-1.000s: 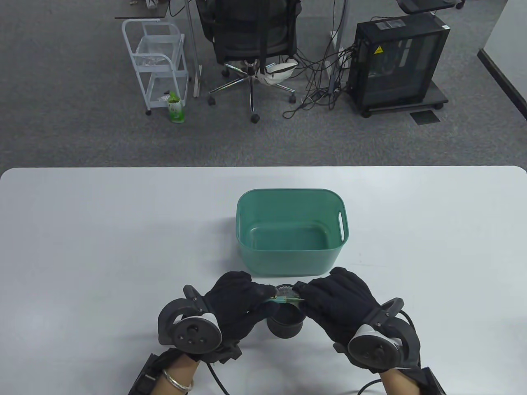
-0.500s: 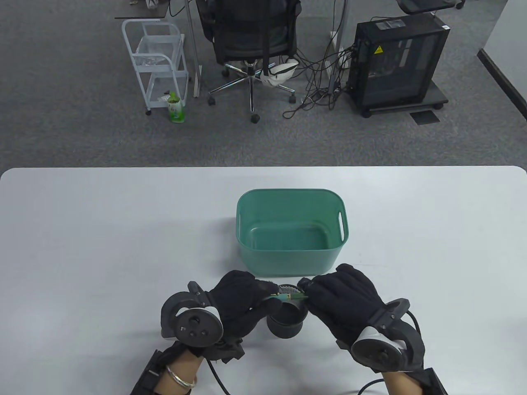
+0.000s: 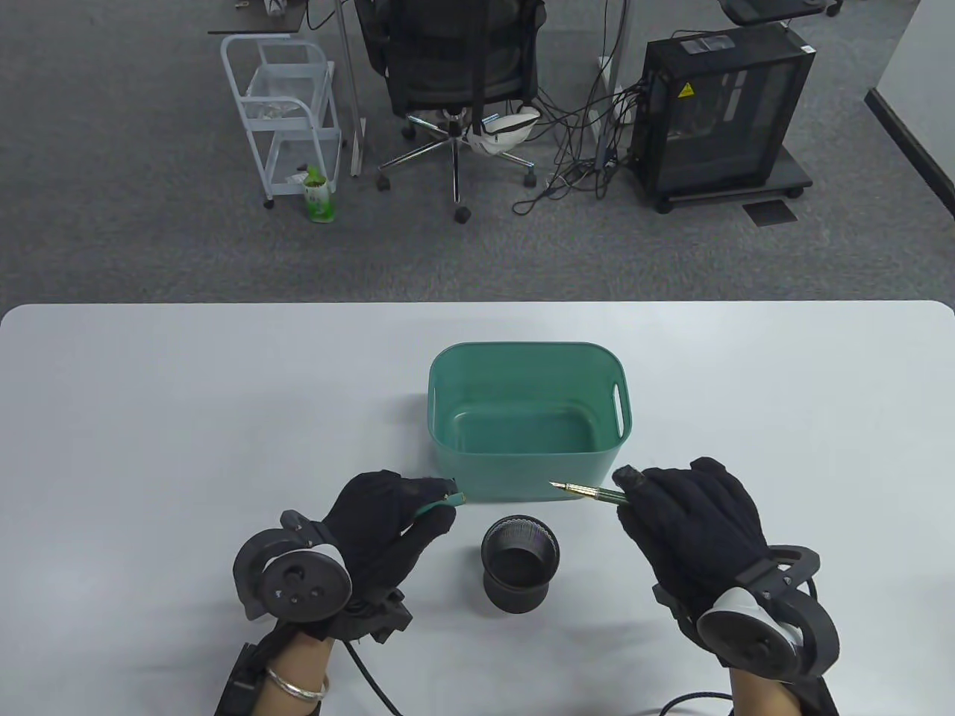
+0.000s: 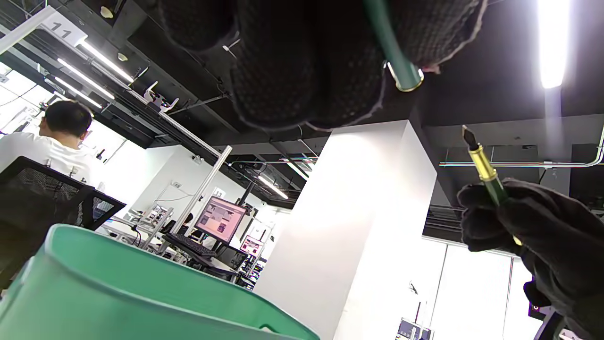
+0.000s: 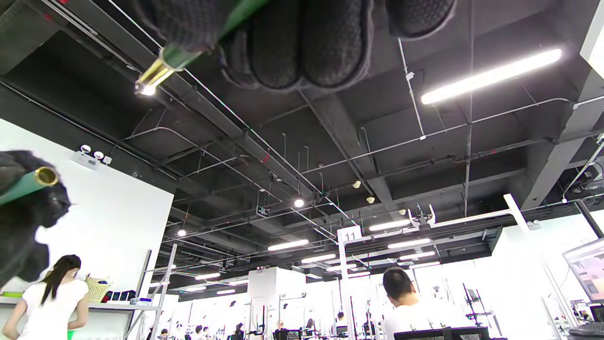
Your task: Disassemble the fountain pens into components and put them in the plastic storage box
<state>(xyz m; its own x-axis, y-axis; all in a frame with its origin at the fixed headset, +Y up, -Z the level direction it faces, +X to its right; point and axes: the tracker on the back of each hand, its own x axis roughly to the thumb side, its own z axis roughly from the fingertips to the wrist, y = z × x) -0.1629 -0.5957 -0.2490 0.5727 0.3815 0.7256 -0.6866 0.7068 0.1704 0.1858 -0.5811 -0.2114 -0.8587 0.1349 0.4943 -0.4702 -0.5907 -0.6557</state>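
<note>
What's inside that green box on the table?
Nothing shows inside the green box: its visible floor is bare. The near wall hides the strip of floor just behind it, so that part cannot be checked.

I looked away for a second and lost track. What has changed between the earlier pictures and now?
The pen came apart. The left hand moved left holding the green cap; the right hand moved right holding the pen body, its nib now bare. The green storage box and black pen holder stayed put.

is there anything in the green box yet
No, in the table view the green box shows only its bare floor, while the cap and the pen body are in the hands.
</note>
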